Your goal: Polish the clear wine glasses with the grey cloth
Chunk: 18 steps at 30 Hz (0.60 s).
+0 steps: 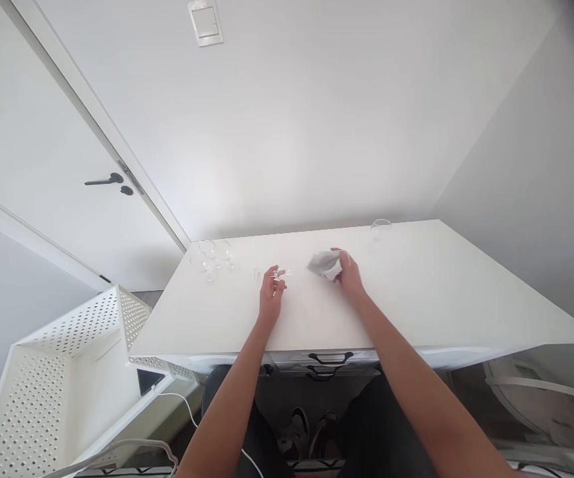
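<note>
My left hand (272, 292) rests on the white table (416, 292) with its fingers curled round a small clear glass (273, 273) that lies or stands by the fingertips. My right hand (347, 272) grips a crumpled grey-white cloth (325, 264) a little to the right, on the table top. The two hands are about a hand's width apart near the middle of the table.
Several clear glasses (212, 255) stand grouped at the table's far left corner. One more clear glass (381, 228) stands at the far edge by the wall. A white perforated cart (68, 358) is at the left, a door with a black handle (105, 180) behind it. Drawer handles (330, 359) show under the table's front edge.
</note>
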### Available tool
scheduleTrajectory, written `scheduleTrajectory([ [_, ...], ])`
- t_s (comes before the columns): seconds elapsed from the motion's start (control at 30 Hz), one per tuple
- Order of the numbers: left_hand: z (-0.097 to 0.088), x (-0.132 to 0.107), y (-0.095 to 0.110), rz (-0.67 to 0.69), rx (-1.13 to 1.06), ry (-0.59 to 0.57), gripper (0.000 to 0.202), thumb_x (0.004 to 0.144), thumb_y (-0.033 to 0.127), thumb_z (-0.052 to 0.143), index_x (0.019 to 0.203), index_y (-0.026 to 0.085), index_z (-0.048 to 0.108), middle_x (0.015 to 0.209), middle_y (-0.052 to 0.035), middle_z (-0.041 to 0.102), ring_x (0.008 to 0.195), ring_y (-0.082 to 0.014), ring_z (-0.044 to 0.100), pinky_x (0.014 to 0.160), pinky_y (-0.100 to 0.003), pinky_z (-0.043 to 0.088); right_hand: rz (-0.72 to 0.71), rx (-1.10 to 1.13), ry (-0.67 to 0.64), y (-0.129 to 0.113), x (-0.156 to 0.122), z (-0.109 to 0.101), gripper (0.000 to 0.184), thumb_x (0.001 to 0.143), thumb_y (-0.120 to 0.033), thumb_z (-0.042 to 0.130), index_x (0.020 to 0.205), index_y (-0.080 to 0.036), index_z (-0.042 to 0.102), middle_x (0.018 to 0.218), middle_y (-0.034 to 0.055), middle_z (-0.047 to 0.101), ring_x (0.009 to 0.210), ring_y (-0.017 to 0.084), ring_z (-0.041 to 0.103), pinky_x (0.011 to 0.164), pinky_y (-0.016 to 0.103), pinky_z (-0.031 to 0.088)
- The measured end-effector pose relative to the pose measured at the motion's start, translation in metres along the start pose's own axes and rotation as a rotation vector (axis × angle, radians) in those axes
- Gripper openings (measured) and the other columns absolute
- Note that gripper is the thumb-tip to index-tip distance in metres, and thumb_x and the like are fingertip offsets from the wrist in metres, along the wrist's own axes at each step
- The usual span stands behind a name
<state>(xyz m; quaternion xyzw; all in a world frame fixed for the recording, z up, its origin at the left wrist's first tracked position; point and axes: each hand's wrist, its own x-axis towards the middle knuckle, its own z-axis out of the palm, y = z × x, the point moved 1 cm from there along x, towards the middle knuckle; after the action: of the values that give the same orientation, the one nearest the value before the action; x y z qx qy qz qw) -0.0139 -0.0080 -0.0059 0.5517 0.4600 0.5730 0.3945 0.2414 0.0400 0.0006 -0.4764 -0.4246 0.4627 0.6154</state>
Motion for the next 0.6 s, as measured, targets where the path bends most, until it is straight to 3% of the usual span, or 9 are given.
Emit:
scheduleTrajectory([
  [0.13, -0.003, -0.003, -0.001, 0.019, 0.016, 0.027, 0.047, 0.099, 0.045, 0.061, 0.142, 0.028, 0.053, 0.132, -0.013, 0.068, 0.085, -0.0162, 0.065, 0.084, -0.037, 0.055, 0.164, 0.355, -0.165, 0.007, -0.005, 0.044, 0.043, 0.076, -0.056, 0.081, 0.104, -0.026, 0.069, 0.093, -0.0009, 0.067, 0.079, 0.016, 0.061, 0.066, 0.028, 0.052],
  [0.2, -0.004, -0.004, -0.001, 0.018, -0.001, 0.065, 0.046, 0.1, 0.044, 0.06, 0.143, 0.028, 0.052, 0.131, -0.0129, 0.068, 0.085, -0.016, 0.065, 0.081, -0.035, 0.055, 0.272, 0.405, -0.238, 0.007, -0.008, 0.05, 0.037, 0.072, -0.046, 0.084, 0.098, -0.024, 0.069, 0.088, -0.0012, 0.067, 0.075, 0.016, 0.061, 0.063, 0.027, 0.05],
  [0.27, -0.005, -0.004, 0.0, 0.015, -0.019, 0.105, 0.046, 0.1, 0.042, 0.061, 0.142, 0.027, 0.052, 0.129, -0.0126, 0.069, 0.084, -0.0158, 0.065, 0.079, -0.034, 0.055, 0.358, 0.437, -0.266, 0.005, -0.012, 0.05, 0.035, 0.074, -0.049, 0.081, 0.092, -0.023, 0.067, 0.081, -0.0006, 0.066, 0.071, 0.016, 0.06, 0.059, 0.027, 0.049],
  [0.33, -0.005, -0.003, 0.002, 0.016, -0.026, 0.128, 0.046, 0.098, 0.042, 0.063, 0.142, 0.028, 0.053, 0.128, -0.0123, 0.069, 0.084, -0.0159, 0.065, 0.078, -0.033, 0.055, 0.382, 0.433, -0.257, 0.003, -0.016, 0.046, 0.037, 0.075, -0.052, 0.081, 0.093, -0.023, 0.066, 0.078, -0.001, 0.066, 0.068, 0.016, 0.06, 0.058, 0.027, 0.048],
  [0.47, -0.004, -0.004, 0.003, 0.026, -0.014, 0.116, 0.046, 0.098, 0.043, 0.062, 0.141, 0.028, 0.053, 0.129, -0.0125, 0.069, 0.083, -0.0164, 0.064, 0.076, -0.034, 0.056, 0.342, 0.4, -0.194, 0.008, -0.014, 0.038, 0.052, 0.066, -0.036, 0.092, 0.11, -0.028, 0.065, 0.091, -0.0014, 0.072, 0.079, 0.019, 0.066, 0.066, 0.029, 0.053],
  [0.6, -0.004, -0.004, 0.002, 0.017, -0.027, 0.103, 0.046, 0.099, 0.043, 0.062, 0.142, 0.028, 0.053, 0.131, -0.0126, 0.068, 0.084, -0.016, 0.064, 0.075, -0.032, 0.055, 0.326, 0.461, 0.024, 0.028, 0.003, 0.024, 0.036, 0.076, -0.049, 0.08, 0.099, -0.025, 0.066, 0.093, 0.0041, 0.074, 0.088, 0.026, 0.07, 0.072, 0.038, 0.061],
])
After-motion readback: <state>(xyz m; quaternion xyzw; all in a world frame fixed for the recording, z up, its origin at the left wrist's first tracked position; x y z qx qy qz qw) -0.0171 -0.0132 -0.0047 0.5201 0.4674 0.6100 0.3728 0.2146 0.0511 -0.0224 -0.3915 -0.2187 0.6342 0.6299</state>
